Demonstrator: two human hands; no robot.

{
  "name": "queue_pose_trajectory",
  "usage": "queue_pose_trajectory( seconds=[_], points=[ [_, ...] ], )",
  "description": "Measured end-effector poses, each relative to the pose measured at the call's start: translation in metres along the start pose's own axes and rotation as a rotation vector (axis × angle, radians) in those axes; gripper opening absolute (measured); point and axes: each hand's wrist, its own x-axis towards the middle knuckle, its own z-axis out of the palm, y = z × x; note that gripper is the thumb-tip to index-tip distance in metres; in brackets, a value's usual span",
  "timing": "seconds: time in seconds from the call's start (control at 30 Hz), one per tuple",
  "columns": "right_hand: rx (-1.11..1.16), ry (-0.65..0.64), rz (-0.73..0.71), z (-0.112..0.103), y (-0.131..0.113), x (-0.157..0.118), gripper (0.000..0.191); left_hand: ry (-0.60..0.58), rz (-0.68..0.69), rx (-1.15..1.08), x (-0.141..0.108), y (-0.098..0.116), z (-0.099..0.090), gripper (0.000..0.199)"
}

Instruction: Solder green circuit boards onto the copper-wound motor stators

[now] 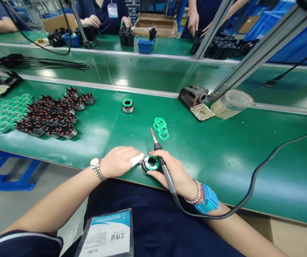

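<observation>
At the left end of the bench [110, 132], the wound coils [50, 116] are grouped, perhaps so that they can be reached easily. By the right hand [178, 175], half closed, the soldering iron [168, 176] is held with its tip towards the far edge, probably for safety of the fingers; a single coil [156, 165] is also pinched there, near the front edge. The left hand [118, 162] is curled beside it; whether anything is gripped cannot be told.
</observation>
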Motion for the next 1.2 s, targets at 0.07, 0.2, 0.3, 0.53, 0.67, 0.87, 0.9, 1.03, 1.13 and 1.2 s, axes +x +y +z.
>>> queue_pose_trajectory(
  seconds=[0.07, 0.2, 0.3, 0.53, 0.67, 0.87, 0.9, 1.03, 1.13, 1.2],
  points=[
    [0.002, 0.004, -0.001, 0.0, 0.0, 0.0, 0.037, 0.041, 0.022, 0.024, -0.004, -0.001, 0.004, 0.021],
    [0.003, 0.009, 0.008, 0.0, -0.001, 0.0, 0.036, 0.082, -0.041, 0.023, -0.013, 0.002, 0.012, 0.02],
    [-0.001, 0.007, 0.013, -0.001, -0.002, 0.0, 0.036, 0.079, -0.074, 0.042, -0.014, 0.005, 0.012, 0.02],
    [0.001, 0.004, 0.011, 0.0, -0.003, 0.001, 0.036, 0.053, -0.049, 0.011, -0.007, 0.008, 0.01, 0.023],
    [-0.009, -0.001, 0.016, 0.0, -0.003, 0.001, 0.036, -0.048, -0.303, -0.141, -0.001, 0.015, 0.008, 0.018],
    [-0.026, 0.015, 0.015, 0.0, -0.003, 0.001, 0.035, -0.125, -0.737, -0.378, 0.012, 0.03, 0.009, 0.013],
    [-0.031, 0.02, 0.017, 0.0, -0.003, 0.001, 0.034, -0.072, -0.762, -0.347, 0.011, 0.034, 0.011, 0.013],
    [-0.036, 0.04, 0.038, 0.003, -0.005, -0.001, 0.033, 0.118, -0.684, -0.227, -0.003, 0.053, 0.02, 0.015],
    [-0.023, 0.057, 0.036, 0.005, -0.004, -0.001, 0.032, 0.111, -0.63, -0.227, -0.013, 0.067, 0.025, 0.029],
    [0.003, 0.046, 0.016, 0.004, -0.001, 0.0, 0.033, 0.106, -0.64, -0.254, -0.015, 0.072, 0.027, 0.036]
  ],
)
